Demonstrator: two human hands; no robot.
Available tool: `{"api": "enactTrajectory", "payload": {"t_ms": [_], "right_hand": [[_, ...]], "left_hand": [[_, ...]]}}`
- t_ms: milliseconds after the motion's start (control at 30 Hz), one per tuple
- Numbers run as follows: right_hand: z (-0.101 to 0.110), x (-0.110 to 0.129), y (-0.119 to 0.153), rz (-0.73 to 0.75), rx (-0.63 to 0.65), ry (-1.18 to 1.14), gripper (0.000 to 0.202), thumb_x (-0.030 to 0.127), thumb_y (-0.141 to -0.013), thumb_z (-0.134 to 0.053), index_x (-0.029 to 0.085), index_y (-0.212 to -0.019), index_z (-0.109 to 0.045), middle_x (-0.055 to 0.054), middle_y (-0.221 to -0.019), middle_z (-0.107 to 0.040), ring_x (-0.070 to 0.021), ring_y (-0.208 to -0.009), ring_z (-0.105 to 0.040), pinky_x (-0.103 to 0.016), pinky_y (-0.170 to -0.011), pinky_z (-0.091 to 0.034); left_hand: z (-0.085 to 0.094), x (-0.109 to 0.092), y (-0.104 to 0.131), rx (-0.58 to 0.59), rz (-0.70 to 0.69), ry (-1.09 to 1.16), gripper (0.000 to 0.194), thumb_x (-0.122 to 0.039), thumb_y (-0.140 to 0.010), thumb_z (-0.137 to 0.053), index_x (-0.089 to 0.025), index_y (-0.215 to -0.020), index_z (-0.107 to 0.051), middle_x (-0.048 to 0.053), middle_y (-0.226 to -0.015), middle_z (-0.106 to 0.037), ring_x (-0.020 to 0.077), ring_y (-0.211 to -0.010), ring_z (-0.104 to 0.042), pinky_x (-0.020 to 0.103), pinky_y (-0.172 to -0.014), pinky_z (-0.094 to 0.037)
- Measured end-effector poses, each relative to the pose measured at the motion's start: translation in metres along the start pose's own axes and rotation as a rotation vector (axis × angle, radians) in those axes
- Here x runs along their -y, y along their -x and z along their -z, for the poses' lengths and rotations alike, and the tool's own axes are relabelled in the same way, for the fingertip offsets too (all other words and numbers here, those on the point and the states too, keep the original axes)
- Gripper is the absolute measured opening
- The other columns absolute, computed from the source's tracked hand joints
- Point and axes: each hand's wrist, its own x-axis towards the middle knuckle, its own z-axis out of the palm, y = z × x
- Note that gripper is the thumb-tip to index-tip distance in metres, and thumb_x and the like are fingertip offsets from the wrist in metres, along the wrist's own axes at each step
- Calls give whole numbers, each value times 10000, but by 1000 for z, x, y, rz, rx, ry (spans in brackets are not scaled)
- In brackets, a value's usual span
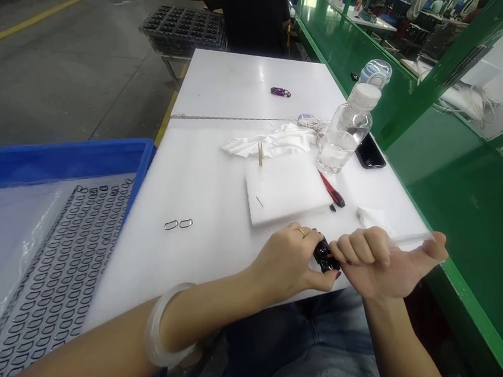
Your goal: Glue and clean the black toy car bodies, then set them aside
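Note:
Near the table's front edge, my left hand (286,261) grips a small black part (325,255) between thumb and fingers. My right hand (374,260) is turned palm up with its fingers curled, and its fingertips meet the right side of the part. A thin orange bit shows there; what the right fingers pinch is too small to make out. Two thin black loops (178,224) lie on the white table to the left. Beyond my hands is a white foam block (287,188) with thin sticks standing at its back edge.
A blue bin (143,157) at the left holds a sheet of many black loops (65,275). Around the foam are a water bottle (345,130), a phone (369,152), a red cutter (331,189) and crumpled white cloth (274,141). A person in black (254,12) stands at the far end.

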Motion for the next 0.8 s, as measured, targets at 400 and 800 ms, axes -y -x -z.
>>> {"api": "enactTrajectory", "payload": {"t_ms": [400,800], "right_hand": [[-6,-4,2,87,-13,57,674,844,-817,-343,216,-576,-306,56,-490,-142,-113,-470,-158,-334,-505,-199],[-14,-16,11,238,-113,197,674,836,-831,-405,221,-573,-311,60,-496,-161,-105,-457,-152,-324,-513,-184]], "left_hand": [[0,0,-1,9,0,-8,409,-400,-666,-867,-78,-844,-687,97,-792,-704,264,-727,-665,366,-622,-578],[1,-1,-1,44,30,15,374,-403,-698,-851,-112,-847,-670,76,-811,-712,241,-710,-643,358,-629,-539]]}}
